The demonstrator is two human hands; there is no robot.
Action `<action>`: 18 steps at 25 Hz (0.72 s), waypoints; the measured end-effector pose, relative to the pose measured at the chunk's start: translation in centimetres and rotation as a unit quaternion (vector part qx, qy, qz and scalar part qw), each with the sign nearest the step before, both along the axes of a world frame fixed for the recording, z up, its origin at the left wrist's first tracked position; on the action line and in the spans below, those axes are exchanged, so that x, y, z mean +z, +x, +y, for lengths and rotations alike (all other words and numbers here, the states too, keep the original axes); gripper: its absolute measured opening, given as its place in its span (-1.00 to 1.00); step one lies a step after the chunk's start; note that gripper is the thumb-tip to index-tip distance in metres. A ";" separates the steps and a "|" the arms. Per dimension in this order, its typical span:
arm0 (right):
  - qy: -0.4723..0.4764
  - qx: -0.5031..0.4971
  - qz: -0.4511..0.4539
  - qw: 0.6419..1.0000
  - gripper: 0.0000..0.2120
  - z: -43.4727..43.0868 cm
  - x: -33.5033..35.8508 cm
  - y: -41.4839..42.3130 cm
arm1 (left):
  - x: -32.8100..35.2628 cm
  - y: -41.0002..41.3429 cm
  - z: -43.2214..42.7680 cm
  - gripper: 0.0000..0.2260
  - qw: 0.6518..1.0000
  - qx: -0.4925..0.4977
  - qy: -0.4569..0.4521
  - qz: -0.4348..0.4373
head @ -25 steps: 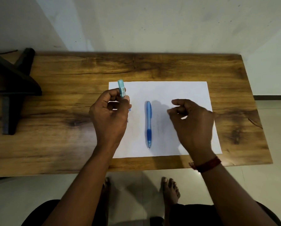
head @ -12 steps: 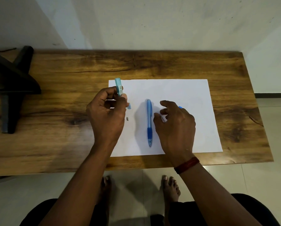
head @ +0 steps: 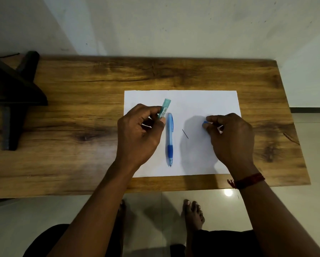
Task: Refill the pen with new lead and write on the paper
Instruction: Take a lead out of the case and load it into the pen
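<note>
A blue mechanical pen [head: 170, 138] lies on the white paper [head: 192, 101], tip pointing toward me. My left hand [head: 140, 136] is just left of the pen and holds a teal lead case [head: 164, 108] upright between thumb and fingers. A thin dark lead [head: 185, 133] lies loose on the paper to the right of the pen. My right hand [head: 229, 138] rests on the paper's right part and pinches a small blue cap [head: 204, 124] at its fingertips.
The paper lies on a wooden table [head: 81, 127] against a pale wall. A dark wooden stand [head: 12, 93] occupies the table's left end. My bare feet [head: 192, 214] show on the tiled floor below the front edge.
My right hand moved from beside the pen to the right, leaving a lead on the paper. My left hand shifted right with the case, closer to the pen.
</note>
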State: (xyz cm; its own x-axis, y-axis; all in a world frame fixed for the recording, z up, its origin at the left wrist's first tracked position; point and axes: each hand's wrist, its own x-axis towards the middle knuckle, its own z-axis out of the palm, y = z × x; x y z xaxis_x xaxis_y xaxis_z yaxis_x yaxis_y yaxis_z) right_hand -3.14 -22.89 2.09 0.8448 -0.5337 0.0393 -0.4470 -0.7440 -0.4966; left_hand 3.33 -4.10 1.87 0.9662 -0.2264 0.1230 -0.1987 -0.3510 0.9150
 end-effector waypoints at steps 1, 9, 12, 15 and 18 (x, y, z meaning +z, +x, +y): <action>-0.009 0.010 0.003 1.000 -0.79 0.1 -0.1 0.0 | 0.0 -0.1 0.0 -0.82 1.000 -0.008 0.016 -0.022; 0.010 0.024 -0.037 0.999 -0.91 0.4 0.0 0.3 | 0.0 -0.3 -0.1 -0.79 0.997 -0.021 0.053 -0.059; 0.110 0.002 -0.084 0.990 -0.96 0.7 0.6 0.7 | -0.1 -0.4 -0.2 -0.80 0.995 -0.042 0.067 -0.066; 0.336 -0.048 -0.071 0.938 -0.96 1.5 1.3 1.5 | -0.2 -0.5 -0.2 -0.80 0.993 -0.063 0.083 -0.053; 0.465 -0.030 -0.097 0.880 -0.94 2.0 1.9 1.9 | -0.3 -0.6 -0.2 -0.78 0.993 -0.079 0.082 -0.043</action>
